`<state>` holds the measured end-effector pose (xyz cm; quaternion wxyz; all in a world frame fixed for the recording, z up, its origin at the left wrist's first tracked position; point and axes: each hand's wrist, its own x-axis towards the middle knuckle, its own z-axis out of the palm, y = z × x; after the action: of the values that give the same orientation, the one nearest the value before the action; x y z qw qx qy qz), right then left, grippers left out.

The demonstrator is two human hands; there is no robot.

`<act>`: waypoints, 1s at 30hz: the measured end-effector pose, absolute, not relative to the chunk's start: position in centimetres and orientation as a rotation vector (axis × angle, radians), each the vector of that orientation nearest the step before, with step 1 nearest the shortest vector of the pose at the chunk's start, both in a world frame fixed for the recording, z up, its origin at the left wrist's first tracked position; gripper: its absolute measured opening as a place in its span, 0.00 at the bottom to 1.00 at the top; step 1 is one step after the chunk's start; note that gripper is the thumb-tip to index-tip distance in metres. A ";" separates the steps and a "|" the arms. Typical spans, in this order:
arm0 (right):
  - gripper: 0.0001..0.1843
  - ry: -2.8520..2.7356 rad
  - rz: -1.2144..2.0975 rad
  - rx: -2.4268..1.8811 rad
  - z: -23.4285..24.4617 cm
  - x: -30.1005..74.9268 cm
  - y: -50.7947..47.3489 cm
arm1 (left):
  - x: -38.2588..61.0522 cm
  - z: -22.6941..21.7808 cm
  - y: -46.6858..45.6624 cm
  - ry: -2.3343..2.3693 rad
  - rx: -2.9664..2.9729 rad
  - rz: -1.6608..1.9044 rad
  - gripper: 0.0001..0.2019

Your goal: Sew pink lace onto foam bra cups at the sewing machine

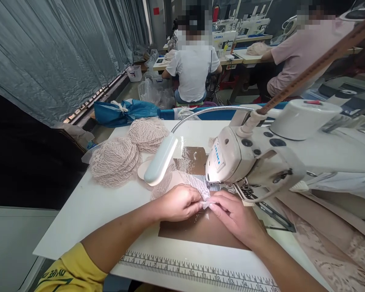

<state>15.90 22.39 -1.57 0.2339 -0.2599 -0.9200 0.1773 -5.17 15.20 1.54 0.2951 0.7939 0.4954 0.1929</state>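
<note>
You are looking through a single head-worn camera, facing forward and down, sitting close over the white table (pixel 88 211) and the sewing machine (pixel 246 158); farther off, it is taking in co-workers' backs across the room.

A pale pink lace piece (pixel 192 183), thin and crumpled, lies flat on the brown plate at six o'clock from the sewing-machine head, its near corner pinched between the fingertips of both hands.
</note>
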 end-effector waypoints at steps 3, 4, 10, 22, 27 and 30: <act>0.13 -2.525 0.523 -0.727 -1.9 15.7 22.4 | -5.5 1.3 15.4 1.294 2.050 0.556 0.16; 0.13 -2.526 0.552 -0.716 -2.0 15.5 22.4 | -5.6 1.3 15.5 1.294 2.036 0.565 0.17; 0.18 -2.516 0.755 -0.650 -1.4 15.0 21.8 | -5.6 1.3 15.7 1.277 2.088 0.548 0.18; 0.14 -2.637 0.381 -0.586 -1.5 17.2 20.6 | -4.4 1.1 14.5 1.418 2.434 0.393 0.15; 0.15 -2.605 0.268 -0.565 -1.5 16.9 20.4 | -4.1 1.0 14.5 1.489 2.496 0.317 0.20; 0.15 -2.593 0.230 -0.548 -1.5 16.9 20.4 | -4.2 0.9 14.7 1.505 2.510 0.317 0.21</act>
<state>16.90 20.41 -1.48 0.2386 -0.2001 -0.9466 0.0838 -4.16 14.65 0.88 0.0987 0.8485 0.5088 0.1071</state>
